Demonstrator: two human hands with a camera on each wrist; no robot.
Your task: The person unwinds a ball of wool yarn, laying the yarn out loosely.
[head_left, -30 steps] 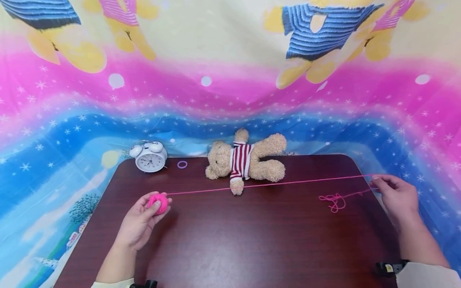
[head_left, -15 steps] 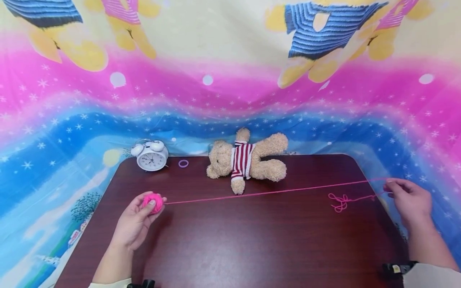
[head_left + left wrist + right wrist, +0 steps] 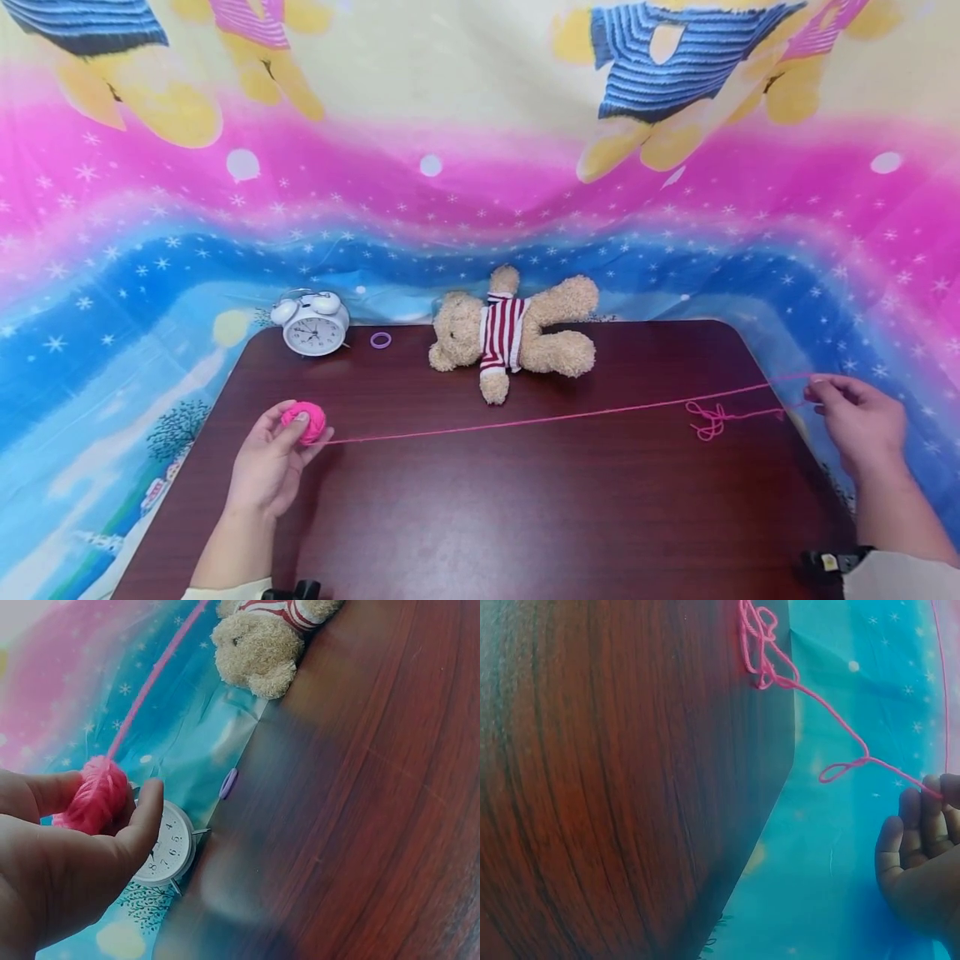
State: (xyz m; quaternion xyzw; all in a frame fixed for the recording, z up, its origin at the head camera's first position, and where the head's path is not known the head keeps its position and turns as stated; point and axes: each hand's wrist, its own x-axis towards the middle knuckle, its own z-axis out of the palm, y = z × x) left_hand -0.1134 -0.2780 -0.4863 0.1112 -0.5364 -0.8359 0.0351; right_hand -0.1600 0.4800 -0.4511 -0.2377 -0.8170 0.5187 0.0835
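My left hand (image 3: 266,462) grips a small ball of bright pink yarn (image 3: 304,422), thumb across its front and fingers behind. From the ball a taut strand (image 3: 510,422) runs across above the table to my right hand (image 3: 862,421), which pinches it between thumb and fingertips beyond the table's right edge. A loose tail hangs from that pinch and ends in a tangle of loops (image 3: 707,421) near the table's right side. In the right wrist view the tail (image 3: 829,710) has a small side loop, and the other fingers are curled. The left wrist view shows the ball (image 3: 94,795) held close.
A teddy bear (image 3: 504,333) in a red-striped shirt lies at the back of the dark wooden table (image 3: 525,500). Back left stand a white alarm clock (image 3: 313,325) and a purple ring (image 3: 381,340). A printed cloth (image 3: 480,208) hangs around the table's far sides.
My right hand has moved right, drawing the strand longer. My left hand with the yarn ball has shifted left and slightly nearer, and the strand now passes in front of the bear.
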